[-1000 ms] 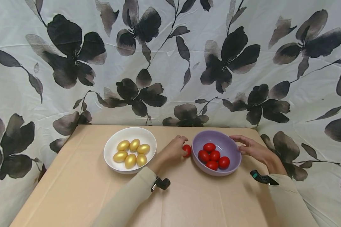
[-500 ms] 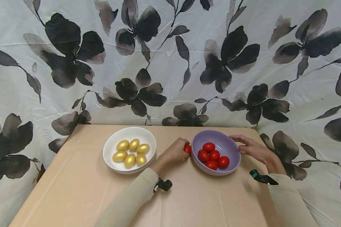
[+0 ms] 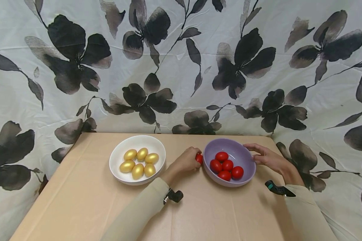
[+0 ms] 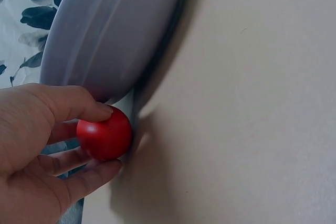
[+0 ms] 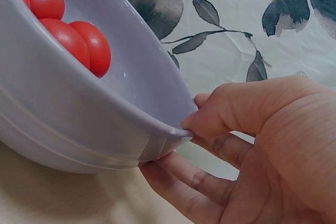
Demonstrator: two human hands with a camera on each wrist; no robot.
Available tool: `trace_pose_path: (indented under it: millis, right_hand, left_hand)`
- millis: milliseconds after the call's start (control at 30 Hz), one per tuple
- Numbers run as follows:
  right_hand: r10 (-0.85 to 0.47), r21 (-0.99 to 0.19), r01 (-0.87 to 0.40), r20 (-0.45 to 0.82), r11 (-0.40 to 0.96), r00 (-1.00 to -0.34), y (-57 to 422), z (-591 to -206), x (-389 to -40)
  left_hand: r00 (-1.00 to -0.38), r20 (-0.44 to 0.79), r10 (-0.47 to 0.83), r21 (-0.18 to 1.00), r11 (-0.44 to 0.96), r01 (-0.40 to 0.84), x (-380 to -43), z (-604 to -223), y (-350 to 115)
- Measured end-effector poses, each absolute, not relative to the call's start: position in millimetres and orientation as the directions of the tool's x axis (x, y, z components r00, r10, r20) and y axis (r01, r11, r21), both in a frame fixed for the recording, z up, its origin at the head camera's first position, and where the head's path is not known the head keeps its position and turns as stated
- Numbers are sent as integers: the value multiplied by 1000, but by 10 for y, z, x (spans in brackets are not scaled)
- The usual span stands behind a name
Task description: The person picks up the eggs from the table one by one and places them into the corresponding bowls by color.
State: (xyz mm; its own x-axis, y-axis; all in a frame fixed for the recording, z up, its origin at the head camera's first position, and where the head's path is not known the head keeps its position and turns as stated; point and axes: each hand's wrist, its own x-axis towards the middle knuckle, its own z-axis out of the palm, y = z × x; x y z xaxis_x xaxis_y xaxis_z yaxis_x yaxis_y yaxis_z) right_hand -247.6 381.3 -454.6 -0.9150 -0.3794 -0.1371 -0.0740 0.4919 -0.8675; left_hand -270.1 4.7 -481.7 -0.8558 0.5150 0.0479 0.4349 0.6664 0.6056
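My left hand (image 3: pixel 186 161) grips a red egg (image 4: pixel 105 136) between thumb and fingers, just left of the purple bowl (image 3: pixel 209 167). In the left wrist view the egg is close to the bowl's outer wall; whether they touch I cannot tell. Several red eggs (image 3: pixel 225 166) lie together inside that bowl. At the bowl's right side my right hand (image 3: pixel 271 158) pinches the rim, thumb on top and fingers beneath, as the right wrist view shows.
A white bowl (image 3: pixel 116 167) holding several gold eggs (image 3: pixel 137 171) stands to the left, behind my left forearm. Both bowls rest on a tan table (image 3: pixel 199 214). A floral cloth (image 3: pixel 181 77) hangs behind the table's far edge.
My left fingers have closed around the red egg beside the purple bowl, covering more of it. Over the last half second hardly anything differs. The right hand stays on the rim.
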Motion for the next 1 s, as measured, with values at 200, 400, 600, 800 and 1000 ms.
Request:
trace_pose_path:
  millis: [200,400,600,800,1000]
  right_hand:
    - [-372,-862,-67,-146,503,-917,3813,-4540,-2475]
    - [-370,-860,-67,-146,507,-917,3812,-4536,-2476]
    - [-381,-865,-80,-133,495,-915,3811,-4541,-2476]
    - [-387,-867,-84,-131,492,-913,3810,-4543,-2478]
    - [-383,-863,-81,-136,499,-914,3809,-4538,-2476]
  left_hand:
    - [-867,41,496,636,656,405,-2681,-4788,-18]
    - [-868,82,490,635,646,424,-2681,-4734,-68]
    - [-871,96,481,642,639,424,-2689,-4666,-96]
    - [-866,115,486,638,632,439,-2710,-4597,-124]
    - [-857,145,495,620,629,469,-2705,-4475,-149]
